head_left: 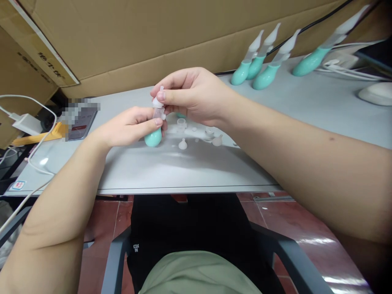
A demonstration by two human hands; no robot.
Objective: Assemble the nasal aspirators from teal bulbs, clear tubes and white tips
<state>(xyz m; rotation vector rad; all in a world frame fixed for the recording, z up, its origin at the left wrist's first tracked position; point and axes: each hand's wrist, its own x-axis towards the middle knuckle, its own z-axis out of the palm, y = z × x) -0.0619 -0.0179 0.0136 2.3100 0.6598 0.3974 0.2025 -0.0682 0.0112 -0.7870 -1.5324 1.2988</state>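
My left hand (127, 127) is wrapped round a small teal rubber bulb (153, 138) with a clear neck, held just above the grey table (190, 167). Pinching a white translucent tip (158, 99) at the top of that neck is my right hand (192, 96), thumb and fingers closed on it. Just right of the bulb, several small clear and white loose parts (196, 134) lie on the table, among them a tiny cone (183, 144) and a short clear tube (181, 122).
Several finished teal bulbs with long white tips (260, 65) lie at the back right against a cardboard wall (153, 36). A phone (80, 122) and a white charger with cable (26, 122) sit at the left. Cables and a white object (375, 93) are far right.
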